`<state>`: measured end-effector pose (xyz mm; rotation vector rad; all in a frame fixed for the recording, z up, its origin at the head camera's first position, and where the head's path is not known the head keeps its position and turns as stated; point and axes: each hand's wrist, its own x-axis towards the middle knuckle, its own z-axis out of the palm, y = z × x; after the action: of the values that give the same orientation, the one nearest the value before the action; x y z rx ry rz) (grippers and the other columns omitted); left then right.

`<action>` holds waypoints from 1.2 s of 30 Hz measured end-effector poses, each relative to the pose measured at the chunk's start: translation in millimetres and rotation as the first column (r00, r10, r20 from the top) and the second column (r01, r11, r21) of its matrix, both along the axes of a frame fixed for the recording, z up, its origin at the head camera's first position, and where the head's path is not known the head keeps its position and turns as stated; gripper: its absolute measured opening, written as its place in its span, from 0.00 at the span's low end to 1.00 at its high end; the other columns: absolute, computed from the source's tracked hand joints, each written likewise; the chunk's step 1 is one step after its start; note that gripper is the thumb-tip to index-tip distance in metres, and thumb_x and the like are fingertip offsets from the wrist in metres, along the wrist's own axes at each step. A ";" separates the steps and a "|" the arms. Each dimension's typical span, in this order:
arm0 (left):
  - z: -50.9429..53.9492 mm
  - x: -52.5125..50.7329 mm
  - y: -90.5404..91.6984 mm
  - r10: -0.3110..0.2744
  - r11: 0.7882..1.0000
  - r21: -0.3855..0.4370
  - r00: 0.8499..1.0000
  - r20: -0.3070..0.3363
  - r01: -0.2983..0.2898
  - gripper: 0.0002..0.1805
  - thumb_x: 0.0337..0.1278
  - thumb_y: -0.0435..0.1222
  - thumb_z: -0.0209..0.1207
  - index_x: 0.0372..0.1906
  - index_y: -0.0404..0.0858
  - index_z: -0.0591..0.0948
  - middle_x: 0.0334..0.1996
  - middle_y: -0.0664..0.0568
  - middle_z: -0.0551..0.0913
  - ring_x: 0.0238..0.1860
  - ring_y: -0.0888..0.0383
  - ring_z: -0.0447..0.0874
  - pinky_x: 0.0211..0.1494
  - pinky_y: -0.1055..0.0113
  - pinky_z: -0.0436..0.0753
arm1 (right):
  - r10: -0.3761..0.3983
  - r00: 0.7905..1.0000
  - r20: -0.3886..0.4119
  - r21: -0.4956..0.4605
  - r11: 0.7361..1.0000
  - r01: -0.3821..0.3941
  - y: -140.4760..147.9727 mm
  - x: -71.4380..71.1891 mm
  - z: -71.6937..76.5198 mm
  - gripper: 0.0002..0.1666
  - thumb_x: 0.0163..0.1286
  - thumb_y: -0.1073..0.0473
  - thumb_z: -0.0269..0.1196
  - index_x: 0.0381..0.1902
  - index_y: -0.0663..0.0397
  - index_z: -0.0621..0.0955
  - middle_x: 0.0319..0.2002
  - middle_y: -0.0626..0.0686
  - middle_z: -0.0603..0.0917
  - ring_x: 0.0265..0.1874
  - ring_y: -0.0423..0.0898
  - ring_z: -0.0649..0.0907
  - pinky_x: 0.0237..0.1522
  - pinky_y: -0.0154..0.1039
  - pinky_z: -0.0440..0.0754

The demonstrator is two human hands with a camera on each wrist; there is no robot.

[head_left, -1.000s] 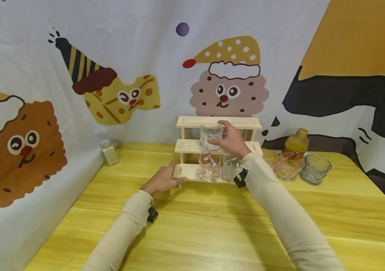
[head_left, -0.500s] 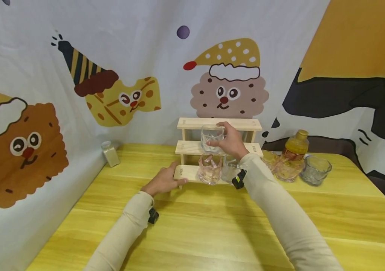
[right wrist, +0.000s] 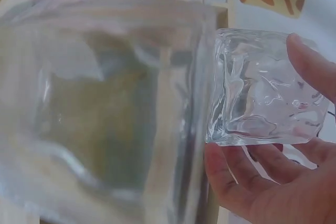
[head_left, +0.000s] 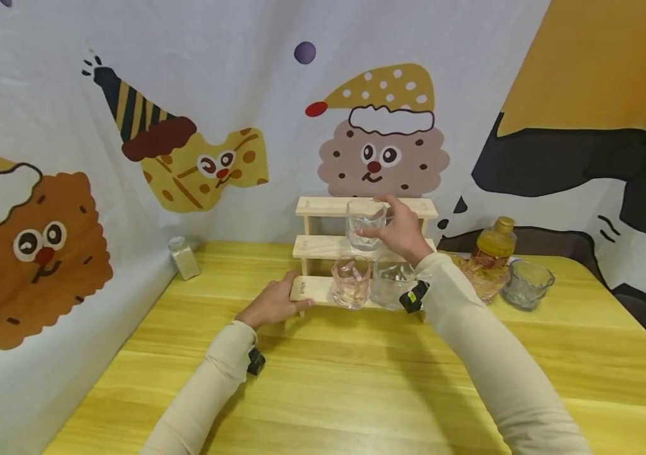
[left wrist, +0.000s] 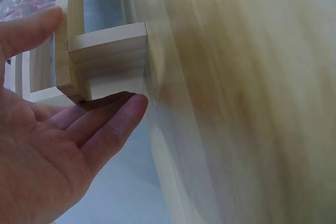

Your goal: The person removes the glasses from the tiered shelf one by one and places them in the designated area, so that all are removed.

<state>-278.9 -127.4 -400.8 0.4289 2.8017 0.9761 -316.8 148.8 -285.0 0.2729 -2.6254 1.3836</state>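
Clear glass (head_left: pixel 361 220) upright at the three-tier wooden stand's (head_left: pixel 317 245) middle shelf, contact unclear, is held between the right hand's (head_left: pixel 405 232) thumb and fingers. The left hand (head_left: pixel 272 304) grips the bottom shelf's end, where a pink glass (head_left: pixel 351 284) and another clear tumbler (head_left: pixel 390 285) stand. Rightward on the table (head_left: pixel 323 385) sit a yellow bottle (head_left: pixel 496 243) and a greyish glass (head_left: pixel 530 284).

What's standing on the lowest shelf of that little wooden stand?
On the lowest pale wooden shelf stand a pinkish glass tumbler and, to its right, a colourless glass tumbler. The beige right sleeve and black wrist camera cover the shelf's right end, hiding anything there.
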 end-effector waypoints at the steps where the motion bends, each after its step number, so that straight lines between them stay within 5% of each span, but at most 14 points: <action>1: 0.1 -0.2 -0.2 0.000 1.000 -0.002 1.000 -0.003 0.000 0.47 0.64 0.52 0.64 0.78 0.36 0.57 0.46 0.40 0.87 0.37 0.56 0.85 0.45 0.59 0.81 | 0.001 1.000 -0.002 0.000 1.000 -0.001 2.8 1.2 0.4 0.50 0.56 0.54 0.78 0.74 0.48 0.67 0.56 0.60 0.79 0.55 0.57 0.75 0.48 0.48 0.76; 14: 0.3 0.7 -0.6 -0.009 1.000 0.013 1.000 -0.008 0.009 0.46 0.63 0.51 0.64 0.77 0.33 0.59 0.46 0.39 0.86 0.37 0.56 0.83 0.43 0.59 0.80 | 0.004 0.999 -0.046 0.051 0.999 -0.002 43.5 19.7 -3.2 0.50 0.60 0.51 0.76 0.75 0.49 0.64 0.51 0.60 0.77 0.38 0.53 0.74 0.36 0.42 0.74; 25: 2.7 2.7 -0.7 0.000 1.000 0.015 1.000 0.001 0.000 0.47 0.63 0.51 0.64 0.77 0.34 0.57 0.49 0.37 0.86 0.39 0.54 0.84 0.45 0.58 0.80 | -0.038 0.999 0.015 0.069 0.997 0.037 74.7 37.1 -1.7 0.53 0.61 0.47 0.74 0.77 0.48 0.61 0.61 0.62 0.76 0.55 0.59 0.80 0.45 0.47 0.81; 36: 2.0 2.2 -2.0 -0.004 1.000 0.022 1.000 0.003 0.004 0.46 0.64 0.51 0.64 0.77 0.34 0.58 0.49 0.38 0.86 0.39 0.55 0.84 0.44 0.59 0.80 | -0.040 0.999 -0.028 0.118 0.992 0.043 106.6 52.1 -9.1 0.52 0.62 0.44 0.73 0.78 0.48 0.61 0.52 0.59 0.80 0.36 0.46 0.81 0.33 0.39 0.79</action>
<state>-276.7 -129.3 -398.9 0.4346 2.7888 1.0071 -264.6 255.4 -294.2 0.2477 -2.6807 1.2060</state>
